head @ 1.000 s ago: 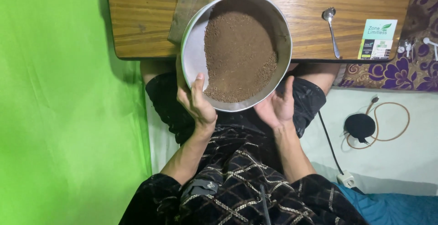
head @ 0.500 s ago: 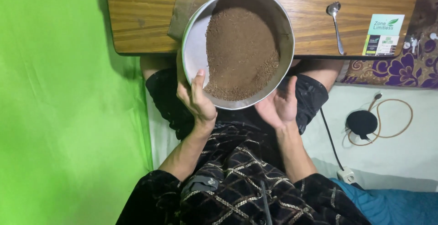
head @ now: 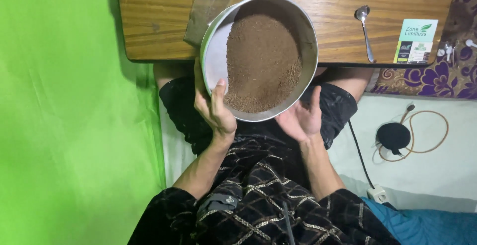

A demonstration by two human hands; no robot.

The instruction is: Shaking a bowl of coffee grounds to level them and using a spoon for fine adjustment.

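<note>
Here, both hands — left hand point(head: 214, 110), right hand point(head: 300, 119) — cradle the sieve point(head: 258, 56).

A clear plastic bag point(head: 207, 7) lies flat on the wooden table point(head: 149, 21), just beyond the left hand point(head: 214, 110), partly behind the round pan point(head: 258, 56). A rectangular card point(head: 415, 41), green above and apparently dark below, sits well right of the right hand point(head: 300, 118).

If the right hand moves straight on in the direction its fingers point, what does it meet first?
Most likely the round metal sieve: the right hand lies open, fingers aimed up at its near rim. Whether they already touch it is unclear.
</note>
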